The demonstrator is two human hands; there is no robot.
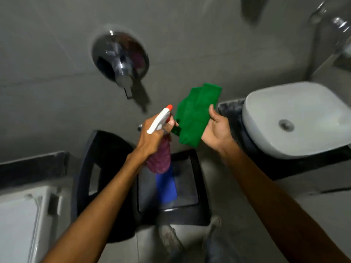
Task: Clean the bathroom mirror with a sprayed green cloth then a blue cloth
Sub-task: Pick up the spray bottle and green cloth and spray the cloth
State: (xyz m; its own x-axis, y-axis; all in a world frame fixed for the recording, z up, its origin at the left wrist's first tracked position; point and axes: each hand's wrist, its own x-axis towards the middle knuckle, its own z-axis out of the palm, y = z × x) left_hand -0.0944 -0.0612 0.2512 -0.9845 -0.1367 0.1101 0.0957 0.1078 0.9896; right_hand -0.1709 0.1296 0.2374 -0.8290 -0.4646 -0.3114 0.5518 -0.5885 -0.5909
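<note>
My left hand (152, 133) grips a spray bottle (160, 156) with a purple body, a white trigger head and an orange nozzle that points at the green cloth (193, 114). My right hand (216, 130) holds that cloth up, bunched and hanging, just right of the nozzle. Below both hands a folded blue cloth (166, 188) lies on the seat of a black plastic stool (186, 215), partly hidden by the bottle. The mirror is not in view.
A white basin (303, 111) sits on a dark counter (231, 111) at the right. A chrome wall mixer (121, 61) is mounted on the grey tiled wall ahead. More chrome taps (338, 23) show at the top right, a white fixture (20, 221) at the bottom left.
</note>
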